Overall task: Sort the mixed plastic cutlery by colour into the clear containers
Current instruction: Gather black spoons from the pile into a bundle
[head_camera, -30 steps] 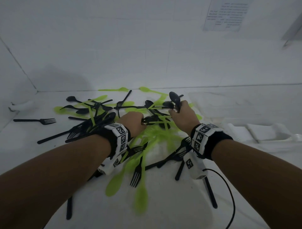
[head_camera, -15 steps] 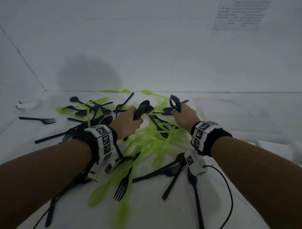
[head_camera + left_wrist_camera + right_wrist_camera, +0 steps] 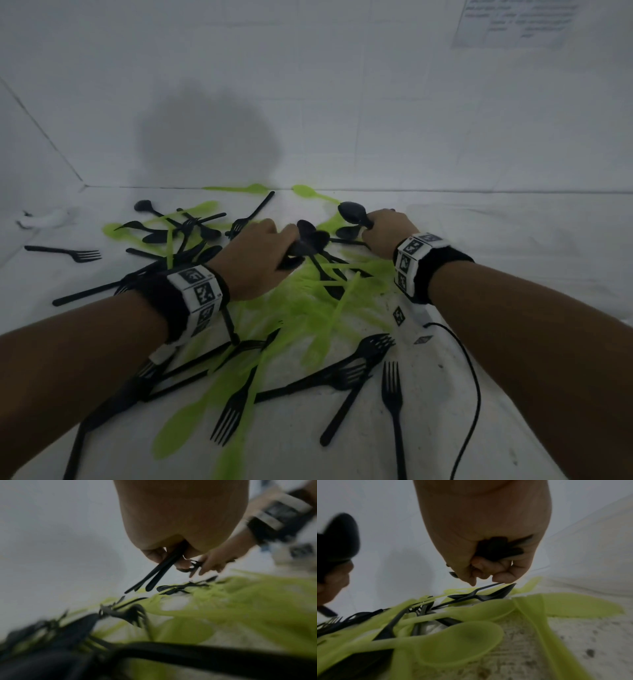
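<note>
- Since half a second earlier, both hands are seen shifted slightly toward the back wall, and the loose forks near the front edge appear nearer the camera as the head view has tilted.
- A small bunch of black spoons (image 3: 310, 240) is gripped in the left hand (image 3: 255, 258), fingers curled round the handles; in the left wrist view two dark handles (image 3: 158, 573) are seen sticking out below the fist.
- Several black spoons (image 3: 352, 212) are clutched in the right hand (image 3: 388, 233), one bowl raised above the knuckles; in the right wrist view dark handles (image 3: 500, 547) are bunched inside the curled fingers (image 3: 488, 568).
- Just below those fingers, more black spoons (image 3: 481, 595) lie on green pieces.
- Between and beneath the two hands, the mixed pile of green cutlery (image 3: 308, 308) and black cutlery is spread over the white table (image 3: 513, 428).
- Black forks (image 3: 392, 394) lie apart near the front; a single black fork (image 3: 68, 253) lies well off to the left.
- A black cable (image 3: 472, 394) is trailed from the right wrist band.
</note>
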`<state>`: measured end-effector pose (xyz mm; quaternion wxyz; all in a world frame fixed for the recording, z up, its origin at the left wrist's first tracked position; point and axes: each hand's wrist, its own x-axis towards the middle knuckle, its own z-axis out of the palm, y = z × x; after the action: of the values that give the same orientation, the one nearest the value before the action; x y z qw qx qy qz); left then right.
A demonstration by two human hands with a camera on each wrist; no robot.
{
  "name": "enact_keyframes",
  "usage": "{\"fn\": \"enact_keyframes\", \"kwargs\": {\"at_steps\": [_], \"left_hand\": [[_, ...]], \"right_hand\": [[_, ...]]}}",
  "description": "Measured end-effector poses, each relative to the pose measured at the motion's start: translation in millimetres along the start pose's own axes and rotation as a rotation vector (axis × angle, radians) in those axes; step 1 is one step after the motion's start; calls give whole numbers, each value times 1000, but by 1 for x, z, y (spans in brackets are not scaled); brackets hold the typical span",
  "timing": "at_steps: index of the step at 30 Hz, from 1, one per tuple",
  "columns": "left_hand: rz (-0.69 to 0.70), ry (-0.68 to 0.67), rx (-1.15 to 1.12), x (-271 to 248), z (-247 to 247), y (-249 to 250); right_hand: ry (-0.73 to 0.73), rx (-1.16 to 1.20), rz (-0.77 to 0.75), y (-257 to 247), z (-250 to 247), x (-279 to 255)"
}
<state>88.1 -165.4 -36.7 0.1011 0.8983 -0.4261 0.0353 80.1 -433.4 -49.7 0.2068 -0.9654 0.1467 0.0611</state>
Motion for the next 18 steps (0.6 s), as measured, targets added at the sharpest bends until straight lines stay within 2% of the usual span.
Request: {"fn": "enact_keyframes", "kwargs": {"at_steps": [3, 6, 9, 12, 18], "left_hand": [[186, -21, 127, 5, 2, -7], [277, -103, 144, 13, 8, -10], [251, -213, 110, 22, 15, -6], [137, -280, 84, 31, 22, -3], [115, -284, 98, 38, 25, 1]], "right_hand": [[-40, -93, -11, -2, 3, 11], [-36, -124, -31, -2, 6, 18], [27, -133, -61, 0, 9, 23], [77, -140, -49, 1, 9, 27], [212, -3, 1, -3, -3, 29]]}}
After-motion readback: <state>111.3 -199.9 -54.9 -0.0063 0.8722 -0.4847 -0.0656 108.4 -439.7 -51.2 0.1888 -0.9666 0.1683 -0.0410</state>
